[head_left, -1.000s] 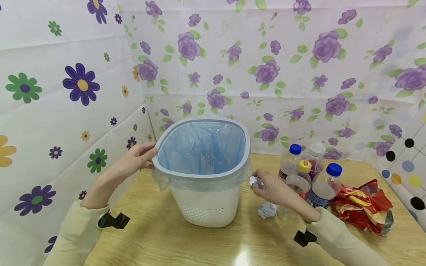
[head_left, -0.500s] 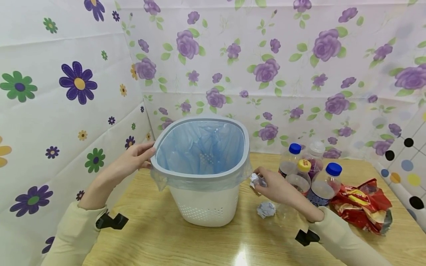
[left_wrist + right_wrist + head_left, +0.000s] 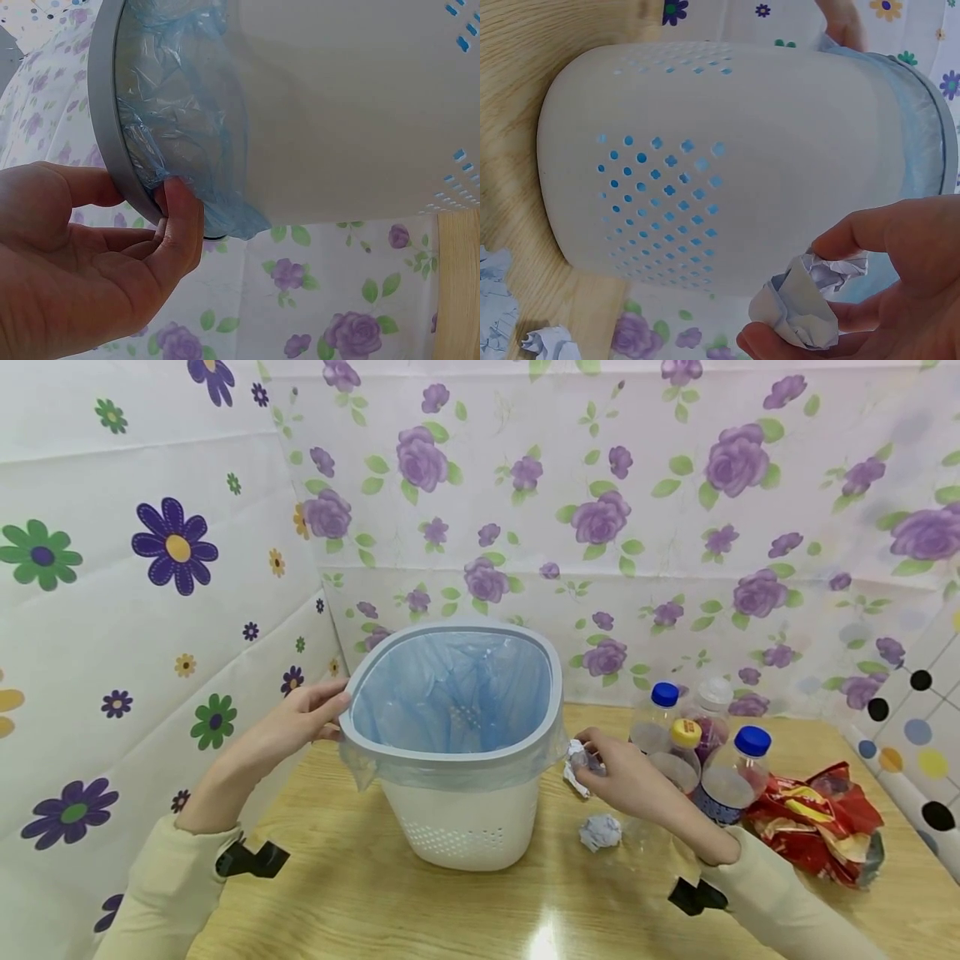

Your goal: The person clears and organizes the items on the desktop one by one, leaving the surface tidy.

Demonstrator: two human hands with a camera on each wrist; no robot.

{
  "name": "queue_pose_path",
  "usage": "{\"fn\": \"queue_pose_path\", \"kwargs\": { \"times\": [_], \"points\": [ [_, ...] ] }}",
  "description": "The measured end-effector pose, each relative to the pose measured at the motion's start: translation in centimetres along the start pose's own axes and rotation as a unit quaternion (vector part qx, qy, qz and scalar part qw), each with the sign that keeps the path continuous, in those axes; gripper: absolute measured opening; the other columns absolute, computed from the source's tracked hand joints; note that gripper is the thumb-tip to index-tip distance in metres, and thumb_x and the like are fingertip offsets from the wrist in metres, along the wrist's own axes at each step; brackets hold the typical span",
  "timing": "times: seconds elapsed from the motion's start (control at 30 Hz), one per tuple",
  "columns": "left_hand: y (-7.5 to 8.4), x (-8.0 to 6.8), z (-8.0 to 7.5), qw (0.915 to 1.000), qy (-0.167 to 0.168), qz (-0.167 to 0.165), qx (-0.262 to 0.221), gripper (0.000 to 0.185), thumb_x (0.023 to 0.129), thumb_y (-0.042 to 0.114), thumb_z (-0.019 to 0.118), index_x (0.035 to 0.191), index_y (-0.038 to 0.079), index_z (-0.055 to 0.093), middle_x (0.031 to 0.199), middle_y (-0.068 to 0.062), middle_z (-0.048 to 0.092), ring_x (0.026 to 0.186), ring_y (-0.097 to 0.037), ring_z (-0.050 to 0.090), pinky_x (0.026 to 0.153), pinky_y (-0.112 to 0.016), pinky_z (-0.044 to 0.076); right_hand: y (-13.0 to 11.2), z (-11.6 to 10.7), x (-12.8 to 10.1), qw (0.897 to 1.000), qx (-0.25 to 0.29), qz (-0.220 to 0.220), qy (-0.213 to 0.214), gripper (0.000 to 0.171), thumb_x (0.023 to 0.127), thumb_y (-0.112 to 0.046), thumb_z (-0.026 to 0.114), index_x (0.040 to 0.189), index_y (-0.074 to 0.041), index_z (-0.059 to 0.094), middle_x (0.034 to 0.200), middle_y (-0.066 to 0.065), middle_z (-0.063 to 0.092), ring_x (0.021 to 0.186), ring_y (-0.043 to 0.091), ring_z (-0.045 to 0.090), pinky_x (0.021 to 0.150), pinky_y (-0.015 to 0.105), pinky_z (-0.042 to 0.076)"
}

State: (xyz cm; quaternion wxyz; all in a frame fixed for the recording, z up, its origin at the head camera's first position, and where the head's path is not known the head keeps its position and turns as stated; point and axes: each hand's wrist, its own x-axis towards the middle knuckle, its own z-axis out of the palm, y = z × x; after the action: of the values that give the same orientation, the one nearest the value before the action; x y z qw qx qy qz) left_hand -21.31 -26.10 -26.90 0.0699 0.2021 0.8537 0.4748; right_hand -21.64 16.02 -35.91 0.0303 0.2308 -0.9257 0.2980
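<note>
A white bin [image 3: 465, 827] with a grey rim [image 3: 457, 757] and a blue plastic liner [image 3: 450, 693] stands upright on the table. My left hand [image 3: 303, 714] grips its rim at the left; in the left wrist view the fingers [image 3: 176, 232] curl round the rim and touch the liner's folded edge. To the right of the bin, my right hand [image 3: 618, 774] holds a crumpled paper ball [image 3: 799, 304] between thumb and fingers, outside the bin and below rim height. Another crumpled paper ball [image 3: 600, 833] lies on the table. Two paper pieces rest there in the right wrist view.
Several plastic bottles [image 3: 727, 785] with blue, yellow and white caps stand right of my right hand. A crumpled red wrapper [image 3: 817, 822] lies beyond them at the right. Flowered sheets [image 3: 525, 527] hang behind and at the left of the wooden table [image 3: 360, 893].
My right hand has shifted slightly up and to the right, still holding the paper ball, and more white paper shows below its fingers. The left hand stays on the rim.
</note>
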Motion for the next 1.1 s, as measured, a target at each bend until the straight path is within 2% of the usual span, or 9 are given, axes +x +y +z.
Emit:
{"fn": "queue_pose_path", "kwargs": {
  "times": [0.53, 0.83, 1.1],
  "points": [
    [-0.2, 0.0, 0.0, 1.0, -0.003, 0.002, 0.001, 0.05, 0.106, 0.028, 0.038, 0.145, -0.003, 0.037, 0.129, -0.027, 0.054, 0.1, -0.009, 0.063, 0.084, -0.023, 0.054, -0.9, -0.8, -0.7, 0.999, 0.028, 0.011, 0.023, 0.037, 0.098, -0.025, 0.056, 0.128, -0.004, 0.052, 0.112, 0.02, 0.068, 0.098, 0.029, 0.068, 0.072, 0.037, 0.058],
    [-0.1, 0.0, 0.0, 1.0, -0.002, 0.006, -0.001, 0.05, 0.106, 0.026, 0.038, 0.145, -0.004, 0.036, 0.126, -0.029, 0.055, 0.097, -0.008, 0.064, 0.083, -0.021, 0.055, -1.2, -1.4, -0.9, 0.998, 0.023, 0.016, 0.056, 0.039, 0.098, -0.03, 0.057, 0.127, -0.004, 0.053, 0.109, 0.018, 0.07, 0.097, 0.03, 0.069, 0.072, 0.039, 0.058],
    [0.0, 0.1, 0.0, 1.0, -0.001, 0.006, -0.002, 0.049, 0.106, 0.026, 0.038, 0.146, -0.002, 0.037, 0.123, -0.027, 0.057, 0.097, -0.009, 0.065, 0.083, -0.023, 0.055, -1.5, -1.8, -0.8, 0.996, 0.022, 0.002, 0.092, 0.035, 0.098, -0.029, 0.056, 0.125, -0.008, 0.055, 0.105, 0.013, 0.071, 0.097, 0.029, 0.069, 0.075, 0.043, 0.058]
  ]
}}
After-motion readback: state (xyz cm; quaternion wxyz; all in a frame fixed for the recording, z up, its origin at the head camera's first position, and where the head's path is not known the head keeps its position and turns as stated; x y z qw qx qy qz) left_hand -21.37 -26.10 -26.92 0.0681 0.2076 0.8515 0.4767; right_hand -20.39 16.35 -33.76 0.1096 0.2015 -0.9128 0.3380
